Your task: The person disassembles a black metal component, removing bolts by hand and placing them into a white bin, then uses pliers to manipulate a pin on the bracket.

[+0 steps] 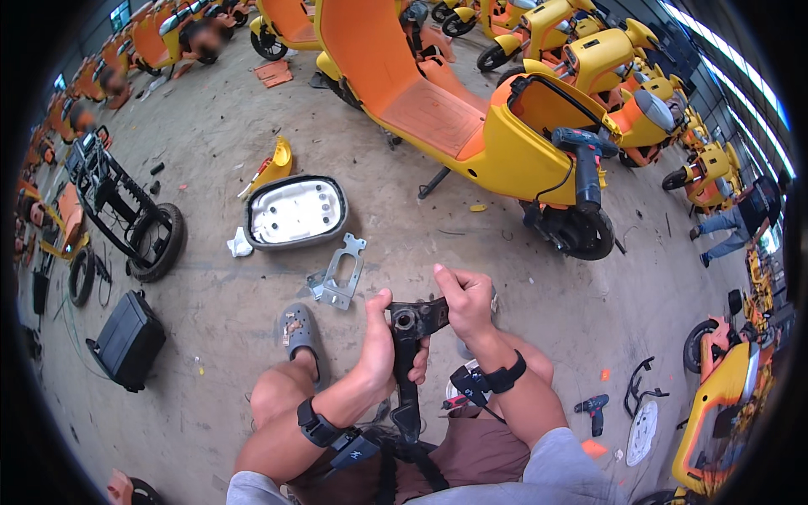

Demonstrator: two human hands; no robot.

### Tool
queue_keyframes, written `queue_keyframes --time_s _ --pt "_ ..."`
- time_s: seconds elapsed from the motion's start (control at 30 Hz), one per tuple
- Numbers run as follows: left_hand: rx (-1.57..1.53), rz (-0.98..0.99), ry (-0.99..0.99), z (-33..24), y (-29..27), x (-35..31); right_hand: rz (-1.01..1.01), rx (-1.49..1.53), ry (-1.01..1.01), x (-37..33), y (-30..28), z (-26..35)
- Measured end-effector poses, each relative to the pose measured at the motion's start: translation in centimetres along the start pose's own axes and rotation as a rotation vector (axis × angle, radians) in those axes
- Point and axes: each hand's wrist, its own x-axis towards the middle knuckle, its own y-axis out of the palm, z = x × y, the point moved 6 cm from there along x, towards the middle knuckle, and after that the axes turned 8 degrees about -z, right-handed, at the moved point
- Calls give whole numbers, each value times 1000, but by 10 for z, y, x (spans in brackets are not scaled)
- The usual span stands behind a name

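Note:
A black metal bracket [406,362], with a round socket near its top and a long arm running down, is held up between my two hands in front of my lap. My left hand [376,349] wraps around its upright part, thumb pointing up. On the bracket's short right-hand end, my right hand [471,307] is closed, its thumb and index finger raised. The lower tip of the arm hangs over my brown shorts [463,450]. Just beyond my hands, a silver metal plate [356,252] with a large cutout lies on the floor.
An overturned seat [341,227] lies ahead near a yellow shell piece [276,168]. A yellow-orange scooter [471,139] stands beyond, a cordless drill [587,160] resting on it. Another drill [594,407] is at right. Left are a black case [128,341] and a black frame [109,194].

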Motion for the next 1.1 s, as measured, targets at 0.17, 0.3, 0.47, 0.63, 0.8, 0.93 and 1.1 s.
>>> queue_keyframes --time_s 0.17,0.3,0.47,0.63,0.8,0.93,1.1 --pt "15 -9 19 1 -1 -3 54 38 18 0 2 -10" --pt "-73 -45 -118 5 -19 -11 177 -167 -79 -7 17 -8" --pt "-35 -55 -128 -1 -24 -7 239 -403 -669 -18 17 24" --pt "159 -55 -25 -9 -22 -9 378 -351 -764 -23 13 33" --pt "26 5 -119 -5 -16 -10 373 -394 -850 -32 10 46" --pt "28 6 -113 -8 -13 -9 350 -455 -904 -31 6 47" --pt "55 -43 -106 -5 -14 -5 303 -482 -878 -35 3 33"
